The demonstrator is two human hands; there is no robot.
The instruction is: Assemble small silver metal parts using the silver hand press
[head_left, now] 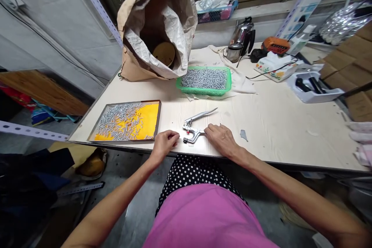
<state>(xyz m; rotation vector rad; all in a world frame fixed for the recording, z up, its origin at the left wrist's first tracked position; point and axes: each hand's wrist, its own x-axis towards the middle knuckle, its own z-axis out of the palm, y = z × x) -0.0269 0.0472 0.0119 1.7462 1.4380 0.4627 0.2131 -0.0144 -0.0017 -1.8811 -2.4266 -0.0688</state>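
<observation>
Tabletop [279,131] around pliers [192,128]: tray [158,120], basket [203,92], paper sack [132,62]

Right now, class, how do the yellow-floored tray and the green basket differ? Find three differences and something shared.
Colour: the tray has dark edges and a yellow floor; the basket is green.
Fill: metal pieces leave yellow showing in the tray; in the basket they spread wall to wall.
Place: the tray lies near the table's front edge, beside the left hand; the basket sits farther back.
Shared: both hold small, silvery pieces.
</observation>
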